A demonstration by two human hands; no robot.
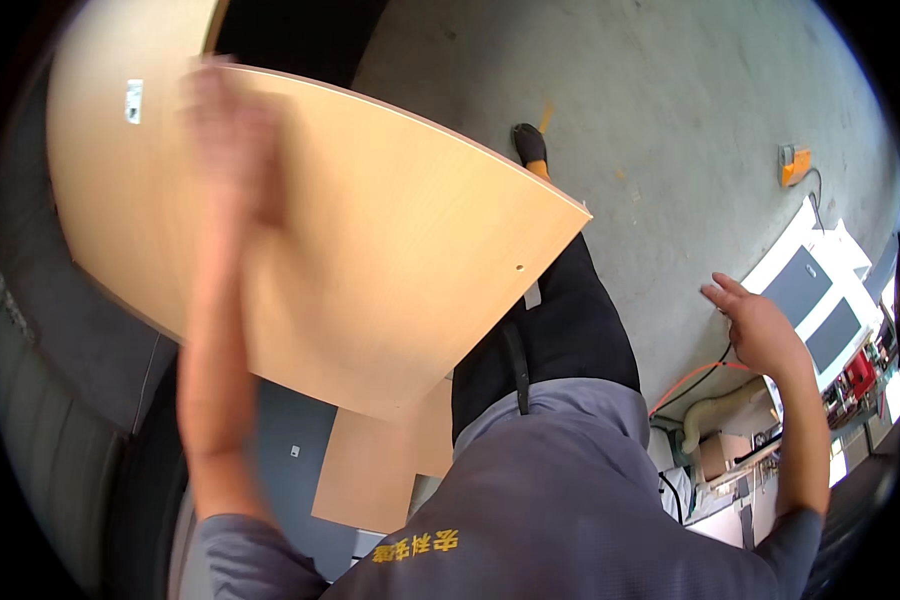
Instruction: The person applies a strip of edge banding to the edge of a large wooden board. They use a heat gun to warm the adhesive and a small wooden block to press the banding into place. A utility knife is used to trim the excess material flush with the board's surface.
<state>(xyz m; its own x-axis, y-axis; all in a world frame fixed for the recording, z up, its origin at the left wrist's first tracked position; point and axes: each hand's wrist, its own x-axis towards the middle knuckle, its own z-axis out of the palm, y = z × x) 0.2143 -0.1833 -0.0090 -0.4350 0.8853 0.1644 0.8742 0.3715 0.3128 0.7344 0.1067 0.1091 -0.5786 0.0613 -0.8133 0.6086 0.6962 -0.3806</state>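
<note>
A large light-wood panel [400, 220] spans the left and middle of the view. It has a small drilled hole near its right corner and a thin edge facing away from me. My left hand [232, 130] is over the panel's face by the far edge, smeared by motion, so its fingers are unclear and I cannot tell whether it touches or grips the wood. Out to the right, my right hand [765, 325] is raised in the air with fingers stretched, holding nothing.
A wood surface with a white label [134, 101] adjoins the panel at far left. Below lie a brown board [365, 470] and a dark grey panel [295, 485]. White-and-grey panels [805, 285], an orange box [795, 167] with a cable, and a cluttered workbench [855, 385] stand at right.
</note>
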